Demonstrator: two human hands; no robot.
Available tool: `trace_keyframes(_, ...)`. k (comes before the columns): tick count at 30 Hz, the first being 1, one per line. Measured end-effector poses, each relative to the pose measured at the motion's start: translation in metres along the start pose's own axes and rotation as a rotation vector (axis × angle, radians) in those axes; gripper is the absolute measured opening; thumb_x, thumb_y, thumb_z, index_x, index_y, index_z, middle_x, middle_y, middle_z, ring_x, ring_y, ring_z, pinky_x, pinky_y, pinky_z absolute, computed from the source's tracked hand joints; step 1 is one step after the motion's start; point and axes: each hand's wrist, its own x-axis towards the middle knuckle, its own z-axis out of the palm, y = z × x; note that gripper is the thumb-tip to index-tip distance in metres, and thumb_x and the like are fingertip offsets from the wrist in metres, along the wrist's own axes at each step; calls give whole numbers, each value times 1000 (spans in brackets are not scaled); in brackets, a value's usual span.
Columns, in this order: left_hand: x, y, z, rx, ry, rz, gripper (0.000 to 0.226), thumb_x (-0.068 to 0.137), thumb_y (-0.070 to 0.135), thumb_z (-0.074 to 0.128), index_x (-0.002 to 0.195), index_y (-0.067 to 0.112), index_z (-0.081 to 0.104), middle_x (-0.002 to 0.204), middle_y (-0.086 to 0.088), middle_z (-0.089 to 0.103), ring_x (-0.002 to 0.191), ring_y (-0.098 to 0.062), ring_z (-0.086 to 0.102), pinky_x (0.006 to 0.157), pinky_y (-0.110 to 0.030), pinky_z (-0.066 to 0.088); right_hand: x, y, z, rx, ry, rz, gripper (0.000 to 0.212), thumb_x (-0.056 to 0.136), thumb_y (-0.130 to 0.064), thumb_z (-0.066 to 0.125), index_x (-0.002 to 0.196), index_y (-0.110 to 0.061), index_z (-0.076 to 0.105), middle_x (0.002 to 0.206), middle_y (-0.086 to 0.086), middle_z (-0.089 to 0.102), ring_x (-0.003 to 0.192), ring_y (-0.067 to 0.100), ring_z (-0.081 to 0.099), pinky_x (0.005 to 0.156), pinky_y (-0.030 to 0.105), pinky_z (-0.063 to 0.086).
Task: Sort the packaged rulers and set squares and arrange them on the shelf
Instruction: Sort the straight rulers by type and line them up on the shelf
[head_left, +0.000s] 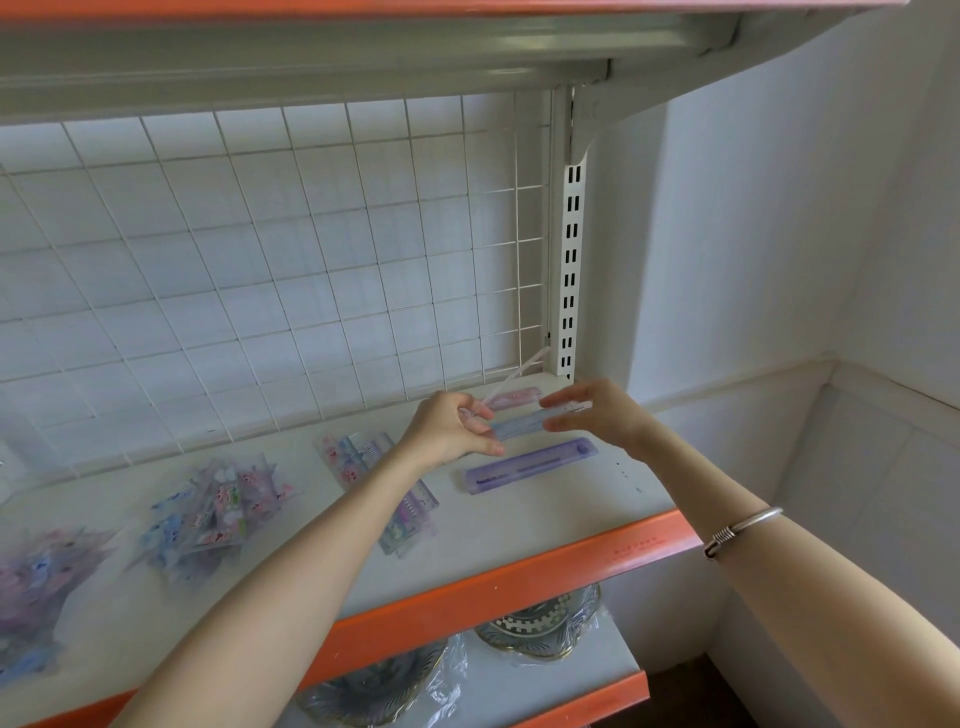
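Head view: both hands meet over the back right corner of the white shelf (545, 525) with its orange front lip. The left hand (449, 428) has its fingers curled and pinches the left end of a pale blue packaged ruler (517, 427). The right hand (597, 410) takes the ruler's right end between its thumb and nearly straight fingers. The ruler is held level just above the shelf board. A pink packaged ruler (515, 399) lies just behind it, near the wire grid back panel (260, 249). A purple ruler case (530, 466) lies flat in front of it. Left of the case, a stack of patterned packaged rulers (382, 483) runs toward the shelf front. Further left sits a loose pile of packaged set squares (218, 509), and another pile (31, 587) lies at the frame's left edge. A silver bracelet (743, 526) circles the right forearm. Plastic-wrapped plates (540, 623) rest on the lower shelf.
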Motion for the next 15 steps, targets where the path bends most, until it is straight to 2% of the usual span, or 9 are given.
trace_keyframes(2, 1, -1, 1, 26, 7, 13, 43, 57, 13, 91, 93, 17, 67, 81, 3, 71, 79, -4, 64, 67, -9, 44, 1, -1, 2, -218, 32, -30, 31, 68, -34, 83, 97, -38, 71, 116, -8, 65, 118, 15, 51, 104, 34, 32)
trace_keyframes(4, 1, -2, 2, 24, 7, 23, 43, 55, 10, 91, 89, 19, 66, 88, -3, 72, 89, -12, 69, 79, -18, 49, 0, -6, 6, -411, 40, -80, 31, 70, -39, 80, 99, -40, 71, 124, -12, 59, 124, 13, 43, 100, 30, 21)
trace_keyframes(5, 1, -2, 3, 28, 9, 32, 43, 55, 10, 92, 88, 20, 65, 90, -4, 73, 91, -14, 70, 83, -22, 50, 0, -7, 8, -451, 37, -110, 30, 71, -39, 79, 99, -39, 71, 125, -11, 58, 124, 14, 42, 100, 30, 21)
trace_keyframes(7, 0, -1, 4, 40, 14, 53, 42, 55, 10, 92, 86, 20, 65, 90, -5, 73, 92, -15, 70, 84, -23, 50, -2, -10, 11, -444, 13, -150, 28, 72, -37, 79, 99, -38, 71, 123, -7, 60, 119, 15, 47, 102, 31, 29)
trace_keyframes(9, -1, 0, 5, 44, 18, 66, 42, 55, 11, 92, 86, 21, 65, 90, -4, 74, 91, -14, 70, 82, -22, 49, -5, -13, 13, -388, -25, -164, 28, 75, -28, 78, 102, -31, 72, 116, -4, 63, 106, 13, 52, 88, 23, 37)
trace_keyframes(11, -1, -1, 4, 45, 13, 70, 41, 56, 12, 92, 85, 21, 65, 92, -4, 74, 91, -12, 69, 82, -21, 49, -7, -15, 15, -379, -63, -204, 28, 79, -19, 75, 107, -22, 71, 109, -2, 64, 94, 9, 51, 71, 10, 34)
trace_keyframes(13, -1, -3, 4, 39, -7, 71, 41, 57, 12, 91, 87, 21, 66, 97, -5, 73, 93, -11, 69, 84, -21, 48, -8, -15, 15, -383, -76, -243, 28, 80, -16, 74, 107, -17, 71, 106, 0, 65, 91, 8, 51, 69, 2, 35)
trace_keyframes(15, -2, -4, 4, 41, -30, 65, 43, 60, 14, 90, 98, 16, 69, 102, -4, 72, 94, -10, 66, 83, -19, 46, -8, -13, 15, -380, -78, -252, 28, 79, -14, 75, 106, -15, 71, 106, 2, 65, 90, 9, 51, 69, -1, 35)
